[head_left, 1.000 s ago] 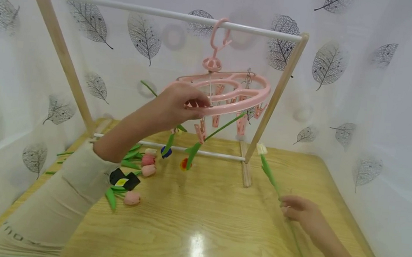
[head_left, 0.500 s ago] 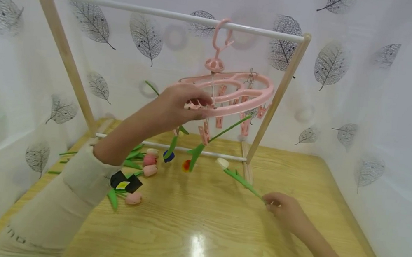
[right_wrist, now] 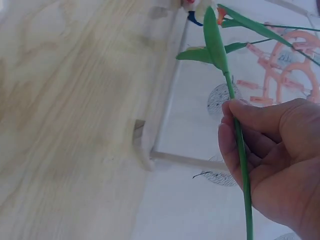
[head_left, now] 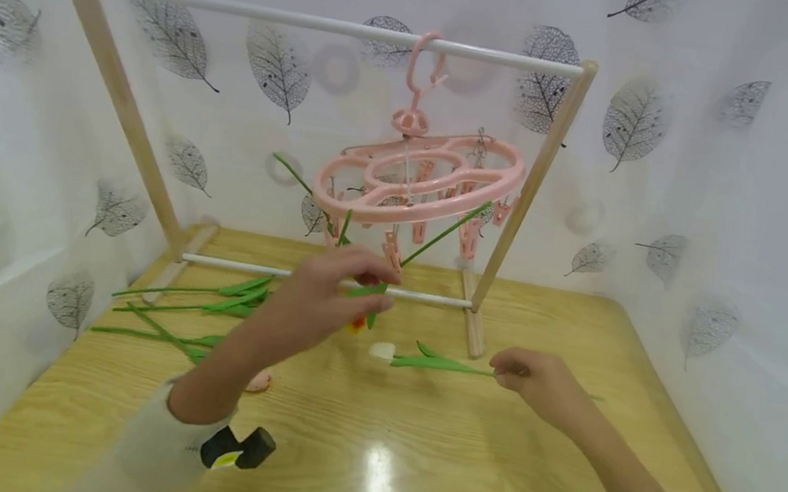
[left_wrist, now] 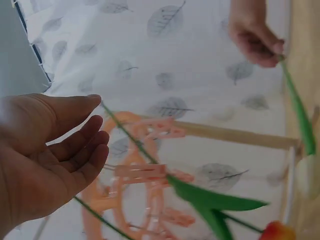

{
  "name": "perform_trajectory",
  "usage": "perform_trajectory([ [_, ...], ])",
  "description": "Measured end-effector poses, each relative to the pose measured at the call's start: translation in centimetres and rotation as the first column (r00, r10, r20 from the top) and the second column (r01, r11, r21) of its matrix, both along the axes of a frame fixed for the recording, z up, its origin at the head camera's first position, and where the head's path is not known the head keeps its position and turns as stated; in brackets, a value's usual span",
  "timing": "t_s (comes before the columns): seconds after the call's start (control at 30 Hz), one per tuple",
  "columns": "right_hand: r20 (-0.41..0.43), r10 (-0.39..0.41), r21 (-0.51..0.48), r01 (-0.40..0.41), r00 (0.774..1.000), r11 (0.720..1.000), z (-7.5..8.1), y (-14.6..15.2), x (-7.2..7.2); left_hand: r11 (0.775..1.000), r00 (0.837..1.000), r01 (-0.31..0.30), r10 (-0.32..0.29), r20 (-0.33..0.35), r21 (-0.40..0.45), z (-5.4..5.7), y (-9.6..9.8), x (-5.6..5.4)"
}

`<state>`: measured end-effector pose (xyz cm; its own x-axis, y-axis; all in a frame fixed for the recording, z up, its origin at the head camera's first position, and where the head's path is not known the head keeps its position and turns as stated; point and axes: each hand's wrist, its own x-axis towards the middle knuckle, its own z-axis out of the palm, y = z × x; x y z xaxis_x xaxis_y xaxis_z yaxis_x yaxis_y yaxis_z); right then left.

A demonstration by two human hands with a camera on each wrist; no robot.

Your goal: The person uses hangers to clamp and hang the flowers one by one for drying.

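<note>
Probably, clipping is the step: the right hand [head_left: 537, 383] pinches a white tulip [head_left: 425, 362] extending to its left; the left hand [head_left: 318, 294] (loosely parted) holds nothing, below the pink hanger [head_left: 440, 209], whose bare clip [head_left: 419, 233] above likely wants squeezing next.

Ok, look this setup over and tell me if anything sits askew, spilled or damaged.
The pink hanger looks askew: in the head view it dips at the left, opposite to the slope of the top bar, possibly from the weight of the clipped tulips. I see nothing spilled or damaged.
</note>
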<state>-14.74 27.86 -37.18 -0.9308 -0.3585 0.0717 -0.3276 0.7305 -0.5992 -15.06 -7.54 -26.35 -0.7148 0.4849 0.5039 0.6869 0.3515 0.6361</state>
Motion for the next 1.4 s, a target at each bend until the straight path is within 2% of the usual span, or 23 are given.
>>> perform_trajectory([
  [0.07, -0.01, 0.018, 0.008, -0.018, 1.0, 1.0, 0.6, -0.7, 0.0, 0.999, 0.994, 0.042, -0.04, 0.105, -0.017, -2.3, 1.0, 0.0],
  [0.1, -0.012, 0.024, 0.01, -0.024, 1.0, 1.0, 0.8, -1.2, 0.0, 0.998, 0.985, 0.061, -0.056, 0.164, -0.026, -3.4, 1.6, -0.1],
  [0.2, -0.023, 0.048, 0.028, -0.047, 0.999, 0.999, 1.4, -2.5, 0.1, 0.99, 0.943, 0.131, -0.108, 0.316, -0.05, -6.3, 3.3, -0.7],
  [0.3, -0.038, 0.07, 0.035, -0.069, 0.997, 0.997, 1.9, -3.8, 0.1, 0.981, 0.907, 0.184, -0.146, 0.396, -0.06, -8.2, 4.6, -1.4],
  [0.43, -0.051, 0.099, 0.023, -0.098, 0.994, 0.995, 2.3, -5.2, 0.3, 0.975, 0.88, 0.212, -0.163, 0.447, -0.062, -9.6, 5.5, -2.3],
  [0.57, -0.053, 0.13, -0.012, -0.131, 0.99, 0.991, 2.4, -6.0, 0.3, 0.974, 0.849, 0.223, -0.178, 0.497, -0.031, -10.2, 6.1, -3.0],
  [0.7, -0.035, 0.138, -0.035, -0.139, 0.99, 0.99, 2.4, -6.6, 0.1, 0.974, 0.834, 0.225, -0.185, 0.52, -0.013, -10.3, 6.3, -3.2],
  [0.8, -0.024, 0.151, -0.051, -0.152, 0.988, 0.987, 2.5, -7.0, -0.1, 0.975, 0.831, 0.223, -0.179, 0.527, -0.019, -10.3, 6.3, -3.3],
  [0.97, -0.021, 0.183, -0.075, -0.184, 0.983, 0.98, 3.0, -7.2, -0.2, 0.977, 0.835, 0.211, -0.17, 0.524, -0.019, -10.2, 6.3, -3.5],
  [1.2, -0.064, 0.111, -0.009, -0.112, 0.992, 0.994, 3.4, -6.7, -0.1, 0.977, 0.851, 0.21, -0.165, 0.499, -0.035, -10.4, 6.0, -3.9],
  [1.4, -0.077, 0.127, -0.006, -0.128, 0.989, 0.992, 3.3, -7.1, -0.2, 0.968, 0.845, 0.247, -0.193, 0.498, -0.044, -10.2, 6.1, -3.9],
])
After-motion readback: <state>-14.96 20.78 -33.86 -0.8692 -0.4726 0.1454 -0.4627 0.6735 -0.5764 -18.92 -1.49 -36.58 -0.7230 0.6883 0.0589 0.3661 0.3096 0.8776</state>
